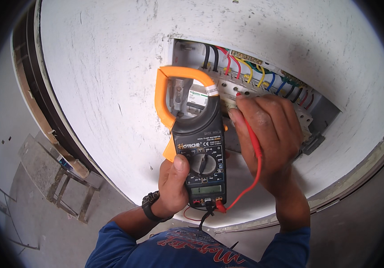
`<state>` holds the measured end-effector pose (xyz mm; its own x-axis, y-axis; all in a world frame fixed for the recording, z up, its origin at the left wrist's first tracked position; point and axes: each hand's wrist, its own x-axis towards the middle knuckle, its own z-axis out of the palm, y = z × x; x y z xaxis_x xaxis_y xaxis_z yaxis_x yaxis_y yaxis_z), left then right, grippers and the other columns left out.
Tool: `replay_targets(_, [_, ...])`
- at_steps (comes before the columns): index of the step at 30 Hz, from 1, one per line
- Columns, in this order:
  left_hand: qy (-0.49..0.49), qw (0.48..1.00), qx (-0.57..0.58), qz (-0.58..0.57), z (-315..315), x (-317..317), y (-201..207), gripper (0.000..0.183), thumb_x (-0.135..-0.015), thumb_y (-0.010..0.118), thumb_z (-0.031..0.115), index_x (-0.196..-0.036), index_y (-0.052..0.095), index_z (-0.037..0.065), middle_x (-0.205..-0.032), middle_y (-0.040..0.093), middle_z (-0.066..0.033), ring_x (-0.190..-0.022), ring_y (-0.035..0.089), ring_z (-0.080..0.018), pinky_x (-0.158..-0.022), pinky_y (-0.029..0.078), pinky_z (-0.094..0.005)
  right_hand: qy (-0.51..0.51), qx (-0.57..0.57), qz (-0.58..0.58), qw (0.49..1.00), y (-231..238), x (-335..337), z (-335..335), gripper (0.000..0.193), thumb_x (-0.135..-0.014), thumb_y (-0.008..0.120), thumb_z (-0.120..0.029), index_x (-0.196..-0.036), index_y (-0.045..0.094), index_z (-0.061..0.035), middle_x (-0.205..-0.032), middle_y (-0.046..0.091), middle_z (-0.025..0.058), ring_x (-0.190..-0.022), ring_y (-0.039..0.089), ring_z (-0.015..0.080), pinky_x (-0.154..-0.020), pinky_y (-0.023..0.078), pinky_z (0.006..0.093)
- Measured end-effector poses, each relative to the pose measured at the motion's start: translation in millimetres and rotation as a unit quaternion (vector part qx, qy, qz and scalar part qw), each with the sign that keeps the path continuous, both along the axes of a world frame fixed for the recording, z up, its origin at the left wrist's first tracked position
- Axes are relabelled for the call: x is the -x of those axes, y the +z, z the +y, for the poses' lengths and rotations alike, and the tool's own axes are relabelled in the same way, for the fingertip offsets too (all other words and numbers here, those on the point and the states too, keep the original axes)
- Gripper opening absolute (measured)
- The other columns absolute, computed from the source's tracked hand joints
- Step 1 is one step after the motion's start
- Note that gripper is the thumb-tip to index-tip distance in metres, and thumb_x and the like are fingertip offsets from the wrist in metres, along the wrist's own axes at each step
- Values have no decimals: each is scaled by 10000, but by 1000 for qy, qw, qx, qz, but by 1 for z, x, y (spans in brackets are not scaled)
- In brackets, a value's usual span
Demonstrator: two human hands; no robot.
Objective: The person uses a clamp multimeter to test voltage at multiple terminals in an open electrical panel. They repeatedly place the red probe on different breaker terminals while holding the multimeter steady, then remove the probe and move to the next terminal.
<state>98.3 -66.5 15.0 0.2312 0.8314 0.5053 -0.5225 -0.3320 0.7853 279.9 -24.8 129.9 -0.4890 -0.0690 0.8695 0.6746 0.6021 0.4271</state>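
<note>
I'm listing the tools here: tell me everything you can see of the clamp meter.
The clamp meter has a dark, plastic-looking body, an orange loop, seemingly closed, on top, an orange side lever, a round dial and a small screen below. Red and black leads plug into its bottom. The left hand holds it near upright, thumb at its left edge; its top overlaps the wall box in view.

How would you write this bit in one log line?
left hand: gripping clamp multimeter | right hand: holding red test probe, tip by circuit breakers | coloured wires: along breakers' upper side
</note>
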Motion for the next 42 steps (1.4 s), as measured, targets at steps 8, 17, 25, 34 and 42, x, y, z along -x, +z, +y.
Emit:
replay_targets(8, [6, 1000, 2, -10, 1, -1, 0, 859, -1115, 302, 684, -1529, 450, -53, -1315, 694, -277, -1054, 763, -272, -883, 649, -382, -11, -4, -4, 1000, 0, 0, -1, 305, -827, 879, -132, -1084, 770, -8, -944, 707, 84, -874, 691, 269, -725, 568, 392])
replay_targets(17, [0, 1000, -1, -19, -1, -2, -2, 853, -1120, 296, 679, -1529, 453, -53, -1306, 697, -279, -1049, 764, -270, -850, 653, -369, 46, 15, -13, 999, -3, -9, -3, 299, -869, 815, 7, -1152, 722, 5, -995, 724, 134, -912, 696, 339, -793, 579, 442])
replay_targets(25, [-17, 1000, 1, -13, -14, -5, -2, 946, -1071, 344, 754, -1573, 398, -45, -1334, 668, -296, -1089, 753, -284, -861, 657, -381, 47, 19, 1, 999, -8, -23, -16, 299, -931, 756, 20, -1223, 691, 22, -1047, 716, 164, -943, 698, 358, -850, 575, 470])
replay_targets(34, [-10, 1000, -2, -21, -14, -14, -2, 907, -1091, 369, 710, -1555, 407, -68, -1326, 676, -304, -1063, 762, -280, -850, 662, -378, 43, -6, 15, 999, -8, -25, -10, 347, -820, 869, -29, -1147, 752, -12, -973, 719, 102, -906, 695, 302, -774, 586, 420])
replay_targets(42, [13, 1000, -7, -22, -13, -18, -2, 881, -1106, 359, 683, -1529, 432, -86, -1312, 688, -300, -1028, 773, -269, -847, 660, -371, 25, -4, 4, 1000, -7, -24, -7, 339, -820, 884, -59, -1133, 761, -24, -977, 719, 81, -926, 689, 290, -793, 576, 409])
